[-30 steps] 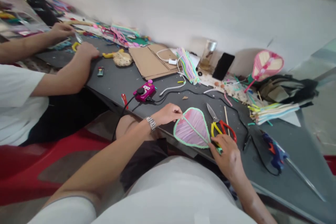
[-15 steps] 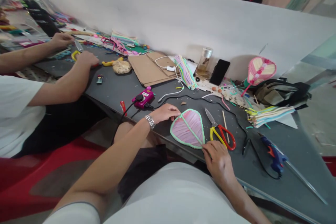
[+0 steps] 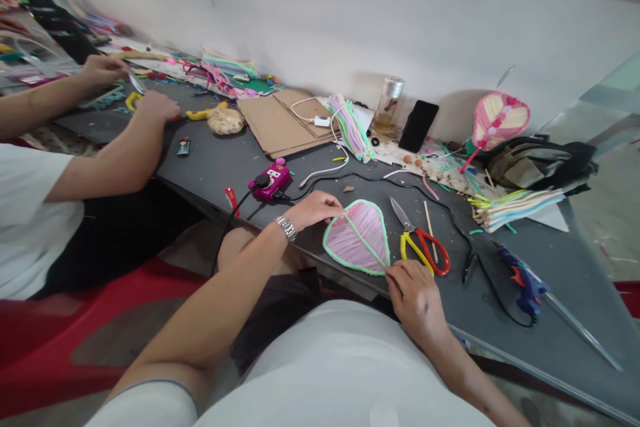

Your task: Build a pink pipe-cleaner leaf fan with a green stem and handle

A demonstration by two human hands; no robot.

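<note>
Cluttered grey worktable (image 3: 240, 160): a pink fan (image 3: 357, 237) is held flat at the near edge, its upper rim pinched by the left hand (image 3: 315, 208), its lower tip gripped by curled fingers of the right hand (image 3: 415, 297). Scissors (image 3: 417, 240) are laid just right of the fan.

No text, label, brand or number can be read on anything here.

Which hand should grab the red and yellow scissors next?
Probably the right hand: it touches the pink fan right beside the scissors; the left hand is across the fan.
</note>
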